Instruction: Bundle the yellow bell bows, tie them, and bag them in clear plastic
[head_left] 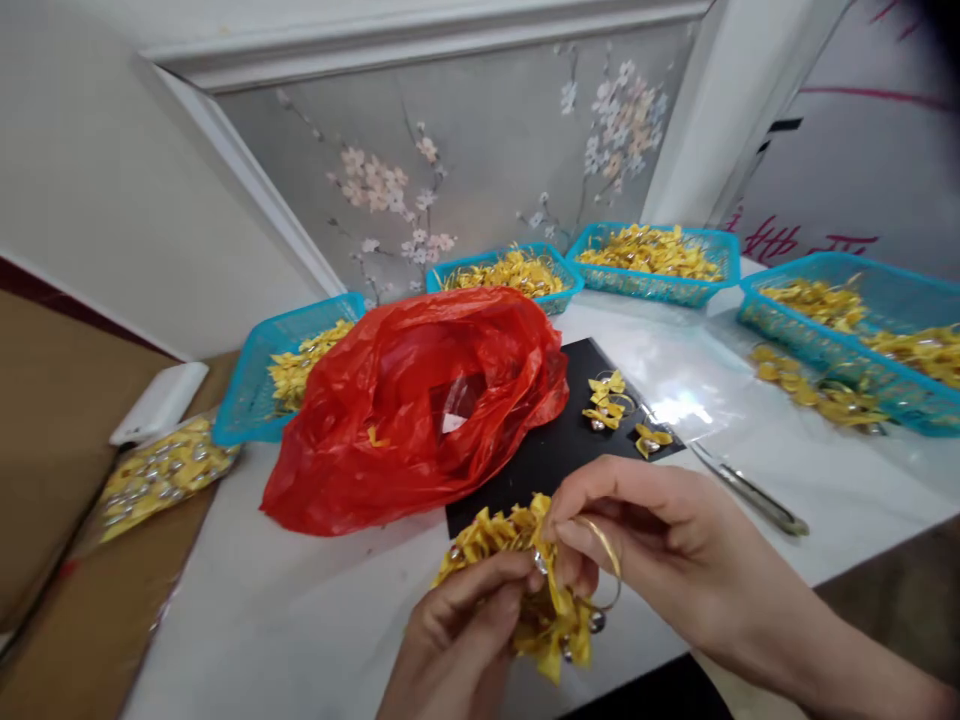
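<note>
My left hand is closed round a thick bunch of yellow ribbon bows with small silver bells, low at the table's front edge. My right hand pinches the top of the same bunch, with a thin gold loop curling over its fingers. A few loose yellow bows lie on a black mat just beyond my hands. A crumpled red plastic bag sits open to the left of the mat.
Several blue baskets of yellow bows ring the white table: one at left, two at the back, one at right. Metal tweezers lie to the right. A clear bag of bows lies at far left.
</note>
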